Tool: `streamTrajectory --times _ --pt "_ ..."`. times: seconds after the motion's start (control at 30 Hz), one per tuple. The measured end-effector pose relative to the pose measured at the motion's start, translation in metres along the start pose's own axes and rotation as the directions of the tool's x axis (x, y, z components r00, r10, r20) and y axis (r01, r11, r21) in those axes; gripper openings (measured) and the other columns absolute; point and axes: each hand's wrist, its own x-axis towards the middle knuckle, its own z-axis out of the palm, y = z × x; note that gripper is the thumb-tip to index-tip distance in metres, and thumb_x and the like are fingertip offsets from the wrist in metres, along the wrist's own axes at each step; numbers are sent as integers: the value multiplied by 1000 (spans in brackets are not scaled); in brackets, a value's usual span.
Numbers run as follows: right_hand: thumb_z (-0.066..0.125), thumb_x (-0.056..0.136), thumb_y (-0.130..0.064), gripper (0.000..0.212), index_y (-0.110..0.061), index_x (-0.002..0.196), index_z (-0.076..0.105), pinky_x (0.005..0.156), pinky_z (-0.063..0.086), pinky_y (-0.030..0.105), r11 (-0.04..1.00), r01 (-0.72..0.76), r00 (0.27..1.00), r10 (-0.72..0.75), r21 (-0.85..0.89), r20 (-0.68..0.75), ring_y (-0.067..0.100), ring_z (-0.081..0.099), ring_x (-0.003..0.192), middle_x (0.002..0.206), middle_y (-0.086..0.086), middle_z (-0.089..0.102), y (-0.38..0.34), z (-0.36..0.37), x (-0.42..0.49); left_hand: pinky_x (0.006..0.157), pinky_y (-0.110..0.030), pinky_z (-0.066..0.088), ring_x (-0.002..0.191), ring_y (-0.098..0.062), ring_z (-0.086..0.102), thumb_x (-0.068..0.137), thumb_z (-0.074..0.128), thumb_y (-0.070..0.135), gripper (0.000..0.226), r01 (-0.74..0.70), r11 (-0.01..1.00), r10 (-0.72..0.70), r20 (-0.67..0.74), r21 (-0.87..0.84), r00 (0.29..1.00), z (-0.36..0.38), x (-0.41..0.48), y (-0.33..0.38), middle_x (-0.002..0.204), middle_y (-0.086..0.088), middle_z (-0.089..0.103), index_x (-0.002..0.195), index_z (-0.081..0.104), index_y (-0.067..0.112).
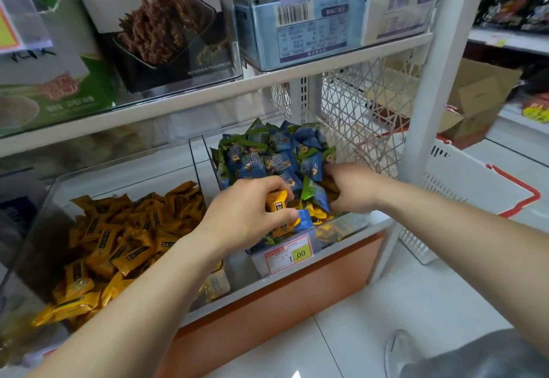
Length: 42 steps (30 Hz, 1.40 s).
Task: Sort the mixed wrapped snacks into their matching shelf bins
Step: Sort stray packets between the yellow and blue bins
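Two clear bins stand side by side on the low shelf. The left bin (124,175) holds several yellow wrapped snacks (124,238). The right bin (258,261) holds blue and green wrapped snacks (267,157) at the back and yellow ones (319,212) mixed in at the front. Over the right bin's front, my left hand (246,214) grips a yellow snack (276,203), thumb beside a blue packet (304,221). My right hand (353,189) reaches into the same bin, fingers curled down among the packets; what they hold is hidden.
A price tag reading 1.00 (289,254) hangs on the right bin's front. Upper shelf bins (332,23) with boxed goods sit above. A white lattice side panel (362,116) and shelf post (427,80) bound the right. A white basket with red handle (475,187) and a cardboard box (475,101) stand beyond.
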Motion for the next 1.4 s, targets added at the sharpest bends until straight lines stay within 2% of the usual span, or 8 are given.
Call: streamTrajectory --times 0.23,0.43,0.6,0.8,0.93,1.03,1.23,1.4 --pt "70 83 -20 24 -9 103 64 67 40 30 999 0 1000 1 39 -18 29 61 91 99 7 67 2 -9 -1 68 -37 57 82 -2 60 80 66 63 28 10 997 -11 -11 -78 1000 -2 -1 -2 93 18 64 99 58 44" --pt "78 78 -32 44 -17 118 66 73 48 28 948 -77 964 150 309 -219 18 64 88 101 2 70 11 -37 -17 69 -33 56 79 -2 61 82 70 55 20 12 976 -33 -91 -217 995 -2 1 -1 88 14 65 93 61 41" --pt "76 84 -13 27 -35 86 60 56 46 7 644 43 924 266 764 -276 -10 64 67 72 -22 64 0 -44 -37 55 -24 55 65 -9 68 86 73 40 17 55 851 -173 -181 -522 968 -4 3 7 90 6 67 97 63 32" --pt "68 89 -6 28 -14 115 58 72 57 34 331 157 958 179 931 -225 22 72 88 98 8 76 -52 -37 -34 62 -37 62 78 -23 72 90 70 29 46 53 527 -318 -140 -848 938 -13 -1 20 112 -4 65 132 50 23" --pt "67 90 -8 21 -12 108 56 74 58 33 329 192 964 111 925 -240 21 71 83 94 10 75 -89 -26 -21 57 -18 49 69 -2 64 93 63 37 20 -7 673 -279 -263 -740 924 -21 -10 4 83 17 68 112 58 36" --pt "70 89 -11 24 -13 112 63 77 58 32 325 216 959 105 921 -262 19 70 92 101 8 74 -115 -16 -8 66 -28 52 73 -2 65 91 67 38 9 32 751 -328 -331 -660 885 -36 -21 -20 79 18 69 94 59 36" --pt "75 84 -25 18 -21 102 75 81 56 30 559 284 946 -31 779 -323 12 69 87 93 -5 75 -170 -4 24 70 -22 47 79 0 62 76 65 45 18 188 891 -358 -385 -413 851 -73 -60 -77 83 16 68 92 61 36" --pt "66 90 -40 45 -22 130 60 85 47 22 810 313 943 -203 497 -263 15 63 106 111 -3 70 -202 14 42 82 -27 51 96 -6 64 86 70 30 23 339 917 -386 -256 -210 886 -91 -88 -108 99 21 66 104 62 42"
